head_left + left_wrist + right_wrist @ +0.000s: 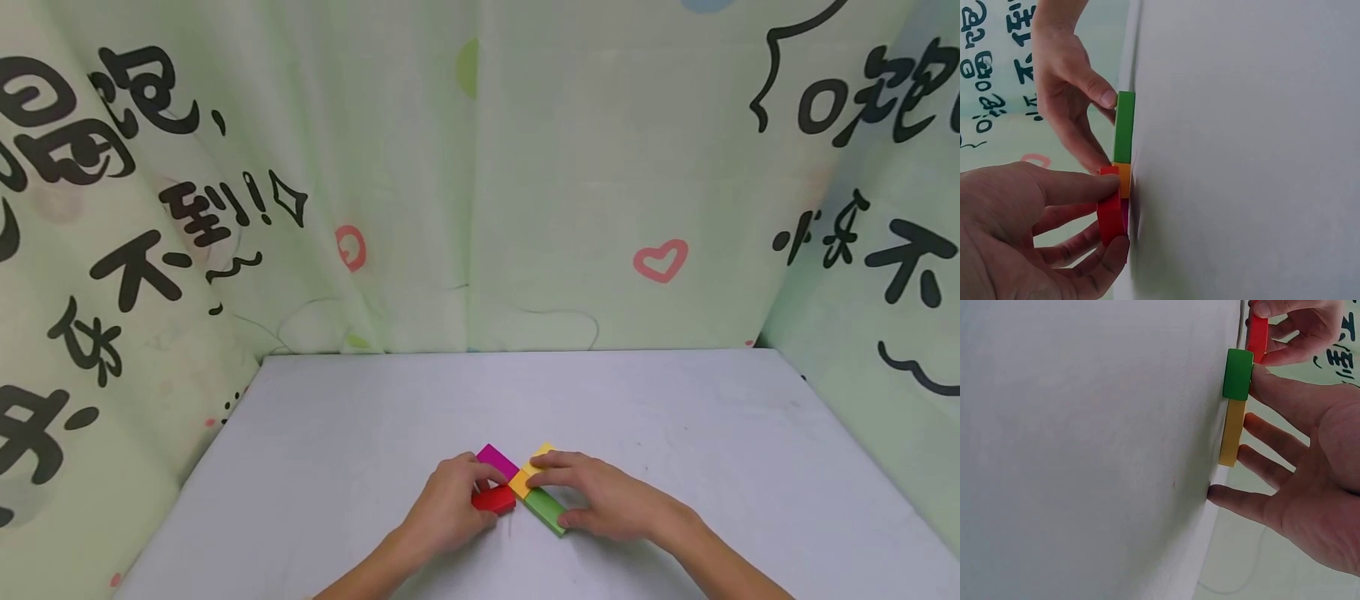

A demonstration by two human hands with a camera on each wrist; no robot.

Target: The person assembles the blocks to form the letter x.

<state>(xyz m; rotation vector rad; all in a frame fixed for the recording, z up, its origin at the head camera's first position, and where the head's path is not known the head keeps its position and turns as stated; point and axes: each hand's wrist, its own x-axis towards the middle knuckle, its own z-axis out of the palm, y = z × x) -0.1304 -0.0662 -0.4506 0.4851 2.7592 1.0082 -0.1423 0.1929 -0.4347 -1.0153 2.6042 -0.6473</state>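
Note:
My left hand (pixel 448 507) pinches a red block (pixel 492 502) between thumb and fingers; in the left wrist view the red block (pixel 1110 215) is tilted close over the table. Beside it, several blocks lie in a cross-like layout: a magenta block (pixel 498 461) at the far left, a small orange block (pixel 518 484) in the centre, a yellow block (pixel 545 448) at the far right and a green block (pixel 546 510) at the near right. My right hand (pixel 615 502) spreads over the right side, its thumb at the green block's near end and its fingertips on the orange and yellow blocks.
A white-covered table (pixel 360 417) spreads around the hands. Pale green curtains (pixel 555 183) with black lettering and pink hearts stand behind it and along both sides.

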